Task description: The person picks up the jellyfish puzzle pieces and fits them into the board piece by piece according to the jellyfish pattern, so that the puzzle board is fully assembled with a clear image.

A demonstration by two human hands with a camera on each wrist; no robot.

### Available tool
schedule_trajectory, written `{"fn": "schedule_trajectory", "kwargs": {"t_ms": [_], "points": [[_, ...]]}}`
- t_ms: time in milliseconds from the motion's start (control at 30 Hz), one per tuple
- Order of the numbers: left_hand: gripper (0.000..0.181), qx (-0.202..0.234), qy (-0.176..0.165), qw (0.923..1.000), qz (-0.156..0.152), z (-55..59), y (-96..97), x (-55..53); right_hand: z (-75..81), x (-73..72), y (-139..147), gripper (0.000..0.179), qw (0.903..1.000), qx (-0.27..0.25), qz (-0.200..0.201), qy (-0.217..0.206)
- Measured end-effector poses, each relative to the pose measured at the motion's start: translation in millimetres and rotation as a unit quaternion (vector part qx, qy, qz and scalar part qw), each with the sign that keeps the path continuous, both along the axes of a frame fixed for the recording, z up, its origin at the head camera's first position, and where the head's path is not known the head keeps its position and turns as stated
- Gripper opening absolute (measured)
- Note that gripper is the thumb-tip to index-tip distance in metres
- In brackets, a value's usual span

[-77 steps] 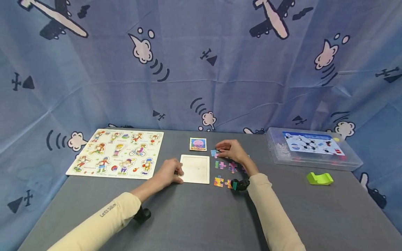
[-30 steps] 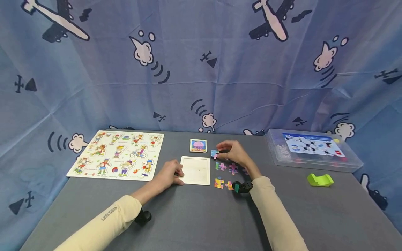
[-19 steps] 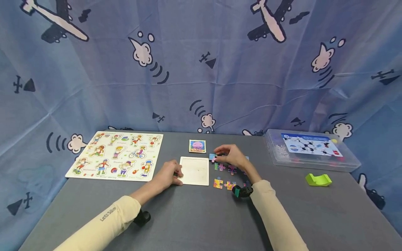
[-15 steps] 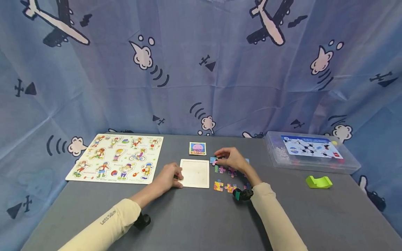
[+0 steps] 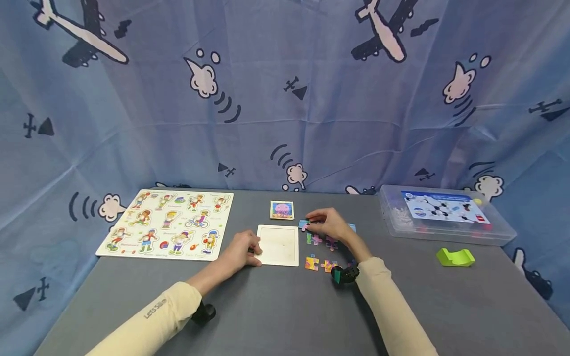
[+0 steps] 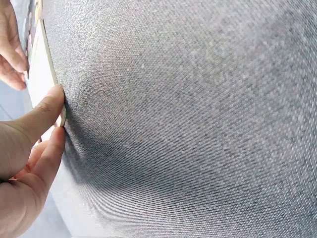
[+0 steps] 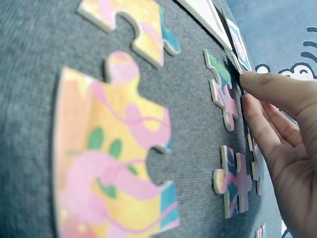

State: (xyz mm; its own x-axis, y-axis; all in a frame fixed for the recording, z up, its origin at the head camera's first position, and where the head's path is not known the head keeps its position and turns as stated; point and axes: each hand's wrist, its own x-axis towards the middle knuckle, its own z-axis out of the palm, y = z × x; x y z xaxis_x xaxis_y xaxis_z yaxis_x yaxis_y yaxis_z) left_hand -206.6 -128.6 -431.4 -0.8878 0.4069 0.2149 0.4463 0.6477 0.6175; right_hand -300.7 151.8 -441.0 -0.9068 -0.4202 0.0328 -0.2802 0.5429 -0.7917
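Note:
My left hand [image 5: 240, 249] grips the left edge of a pale wooden puzzle tray [image 5: 278, 245] between thumb and fingers; the left wrist view shows the tips right at its corner. Just beyond the tray's upper right corner, my right hand [image 5: 330, 224] pinches a blue and pink jigsaw piece [image 5: 303, 224]. Thumb and index finger meet on its edge in the right wrist view. Several more pieces lie in rows below that hand, among them a yellow corner piece [image 5: 311, 263], a green and pink piece [image 5: 314, 239] and a purple piece [image 5: 331, 243]. My right wrist partly hides others.
A small jellyfish picture card [image 5: 282, 210] lies behind the tray. On the left is a large board of cartoon children [image 5: 166, 225]. A clear plastic box [image 5: 445, 214] and a bright green curved block [image 5: 456, 257] stand at the right. A patterned cloth [image 5: 249, 99] hangs behind.
My right hand has come slightly nearer me, and the blue and pink piece has shifted a little toward the tray's corner. My left hand keeps its grip. The head view has tilted slightly.

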Motion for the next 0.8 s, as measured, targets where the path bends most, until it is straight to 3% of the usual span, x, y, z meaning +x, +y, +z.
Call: {"fn": "schedule_trajectory", "kwargs": {"t_ms": [400, 800], "points": [[0.026, 0.005, 0.008, 0.9999, -0.005, -2.1, -2.2, -3.2, -1.4, -4.5, -4.9, 0.029, 0.9993, 0.026, -0.005, 0.027], [0.026, 0.012, -0.002, 0.9999, -0.005, -2.8, -1.2, -1.9, -0.7, -5.7, -3.9, 0.025, 0.9985, 0.012, -0.002, 0.053]]}}
